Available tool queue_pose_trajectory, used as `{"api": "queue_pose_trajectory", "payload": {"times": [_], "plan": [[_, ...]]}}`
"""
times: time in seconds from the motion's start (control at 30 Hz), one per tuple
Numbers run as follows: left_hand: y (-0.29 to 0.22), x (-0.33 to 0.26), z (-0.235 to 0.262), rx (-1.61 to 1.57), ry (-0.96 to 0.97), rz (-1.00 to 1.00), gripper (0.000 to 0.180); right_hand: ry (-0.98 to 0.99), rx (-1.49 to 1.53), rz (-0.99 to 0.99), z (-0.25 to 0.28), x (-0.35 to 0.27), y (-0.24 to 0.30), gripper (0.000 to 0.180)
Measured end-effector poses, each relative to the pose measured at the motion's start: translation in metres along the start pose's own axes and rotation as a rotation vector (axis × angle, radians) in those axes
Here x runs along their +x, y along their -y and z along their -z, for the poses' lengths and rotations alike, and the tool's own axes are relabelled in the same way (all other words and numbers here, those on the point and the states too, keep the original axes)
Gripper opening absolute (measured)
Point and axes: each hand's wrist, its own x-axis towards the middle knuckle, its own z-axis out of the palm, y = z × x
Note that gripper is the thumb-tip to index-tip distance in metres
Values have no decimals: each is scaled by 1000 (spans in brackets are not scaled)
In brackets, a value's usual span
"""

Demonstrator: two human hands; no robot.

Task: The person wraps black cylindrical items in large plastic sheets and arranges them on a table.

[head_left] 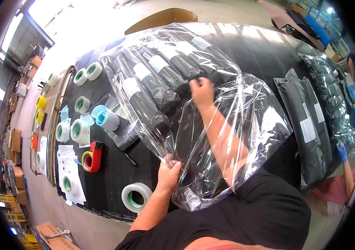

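Note:
A large clear plastic bag [221, 125] spreads over the black table [115, 187]. Inside its far part lie several black-wrapped rolls [167, 79] side by side, with white labels on them. At the bag's near edge, my left hand [169, 173] is closed on gathered plastic. My right arm reaches into the bag through its near part. There my right hand [202, 92] is beside the near ends of the rolls, its fingers curled. Whether it holds anything is hidden.
On the left are tape rolls [137, 197], a red tape dispenser [96, 157], paper sheets [67, 166] and a light blue roll [105, 118]. Grey labelled packages [306, 125] lie on the right. A co-worker's blue-gloved hand [342, 153] touches a shiny package there. Beyond the table stands a cardboard box [165, 18].

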Motion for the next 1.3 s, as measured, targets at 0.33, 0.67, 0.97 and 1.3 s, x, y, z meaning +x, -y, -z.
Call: {"api": "queue_pose_trajectory", "payload": {"times": [0.33, 0.67, 0.97, 1.3], "plan": [[-14, -7, 6, 36, 11, 86, 45, -906, -38, -153, -4, 137, -86, 69], [4, -7, -1, 256, 7, -11, 41, -773, -123, -85, -17, 141, -99, 53], [2, -14, -8, -101, 2, 113, 51, -572, -334, 489, -22, 49, -77, 40], [10, -9, -8, 74, 38, 46, 51, 588, -864, 714, -16, -60, 24, 65]]}}
